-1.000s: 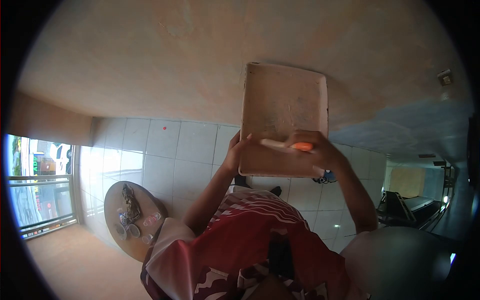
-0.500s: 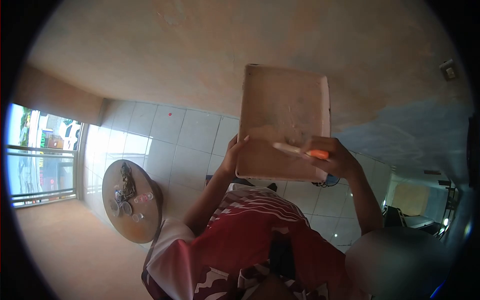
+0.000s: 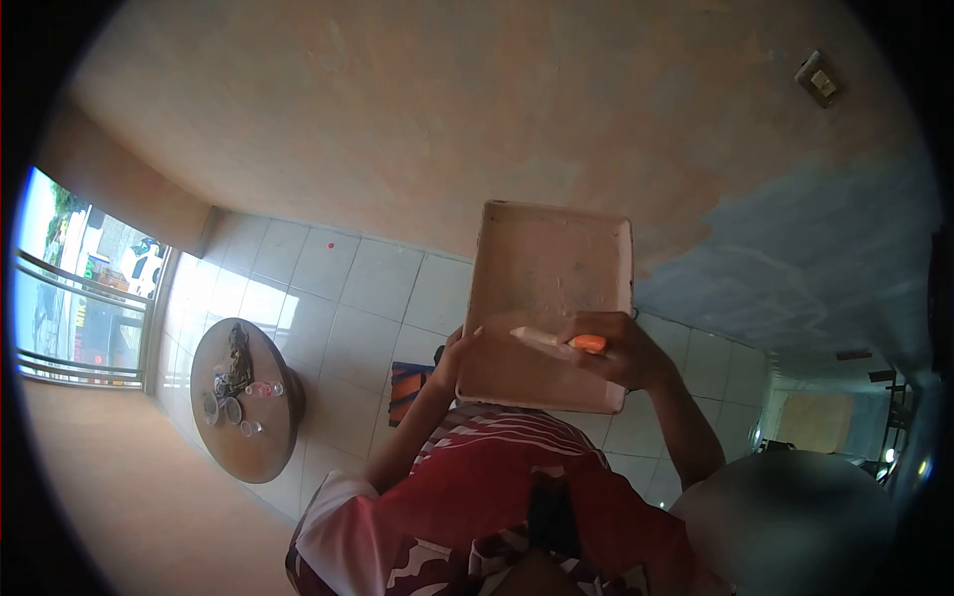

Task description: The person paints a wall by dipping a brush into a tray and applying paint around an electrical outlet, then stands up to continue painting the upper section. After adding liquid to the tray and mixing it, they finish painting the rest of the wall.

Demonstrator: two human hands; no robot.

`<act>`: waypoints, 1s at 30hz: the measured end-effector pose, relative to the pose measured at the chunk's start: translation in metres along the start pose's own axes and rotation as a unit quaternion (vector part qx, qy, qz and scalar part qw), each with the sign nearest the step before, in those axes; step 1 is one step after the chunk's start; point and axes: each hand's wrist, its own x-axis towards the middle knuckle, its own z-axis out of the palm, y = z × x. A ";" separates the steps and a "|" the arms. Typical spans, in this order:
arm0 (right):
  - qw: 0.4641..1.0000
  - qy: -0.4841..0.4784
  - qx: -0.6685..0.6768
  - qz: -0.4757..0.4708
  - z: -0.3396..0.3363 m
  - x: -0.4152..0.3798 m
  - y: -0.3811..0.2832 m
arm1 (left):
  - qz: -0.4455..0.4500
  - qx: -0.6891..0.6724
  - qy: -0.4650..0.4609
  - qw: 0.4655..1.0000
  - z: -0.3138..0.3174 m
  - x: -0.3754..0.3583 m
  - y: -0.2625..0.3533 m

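**Tray (image 3: 549, 263) in L grip (image 3: 457, 356), orange-handled tool (image 3: 545, 343) in R grip (image 3: 624, 353)**

Shallow pinkish tray is approx. ctr of view, in front of the person's red garment (image 3: 467, 477), inner face twd the cam. L grip is closed on its L edge, lower half: thumb over the rim, other fingers hidden, so can't tell how they sit underneath. R grip is curled tight round the tool, over the tray's lower R part. Orange bit shows at the fingers; pale end points L, twd the L thumb. Can't tell if the pale end touches the tray.

Just L of the L forearm: a striped orange/dark item (image 3: 408, 392). Farther L, well apart from the tray: round tabletop (image 3: 260, 459) w/ dark rumpled item (image 3: 237, 363) & clear cups (image 3: 234, 410), above white floor tiles (image 3: 368, 308). Past the tray's far edge: wall (image 3: 397, 129), mostly peach, blue-grey patch at R, w/ switch plate (image 3: 823, 83) upper R. Far L: window (image 3: 89, 298).
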 end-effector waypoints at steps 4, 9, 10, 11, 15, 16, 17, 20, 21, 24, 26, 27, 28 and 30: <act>0.998 -0.042 -0.014 0.046 0.006 -0.008 0.014 | -0.010 -0.003 -0.009 1.000 0.006 0.004 -0.007; 0.992 0.087 -0.090 0.027 -0.001 -0.011 0.012 | -0.007 0.014 -0.027 1.000 0.008 -0.005 0.010; 0.988 0.092 0.002 0.124 -0.004 -0.015 0.008 | -0.008 0.026 -0.032 0.999 0.008 -0.005 0.012; 0.987 0.096 0.001 0.125 -0.006 -0.016 0.001 | -0.004 0.038 -0.040 0.998 0.008 -0.002 0.017; 0.980 0.153 -0.024 0.124 -0.001 -0.013 0.006 | -0.011 0.029 -0.051 0.998 0.004 -0.001 0.027; 0.975 0.155 0.009 0.157 0.003 -0.013 0.008 | -0.023 0.042 -0.052 0.998 0.003 -0.001 0.029; 0.974 0.159 0.007 0.160 0.002 -0.016 0.007 | -0.032 0.054 -0.052 0.997 0.002 0.002 0.032; 0.958 0.237 0.008 0.161 -0.001 -0.012 -0.002 | -0.031 0.046 -0.075 0.996 -0.009 0.011 0.033; 0.957 0.241 0.008 0.162 0.000 -0.009 0.000 | -0.033 0.048 -0.077 0.995 -0.013 0.010 0.034; 0.961 0.190 -0.034 0.198 -0.010 0.009 0.002 | -0.061 0.055 -0.109 0.991 -0.024 0.014 0.042; 0.959 0.226 -0.045 0.162 -0.014 0.019 -0.004 | -0.049 0.071 -0.120 0.989 -0.029 0.017 0.047; 0.957 0.253 -0.055 0.128 -0.014 0.022 -0.004 | -0.055 0.072 -0.122 0.988 -0.028 0.015 0.055; 0.956 0.253 -0.051 0.136 -0.013 0.026 -0.002 | -0.073 0.062 -0.132 0.987 -0.029 0.010 0.063; 0.955 0.220 -0.015 0.200 -0.013 0.035 0.003 | -0.099 0.054 -0.139 0.984 -0.032 0.002 0.071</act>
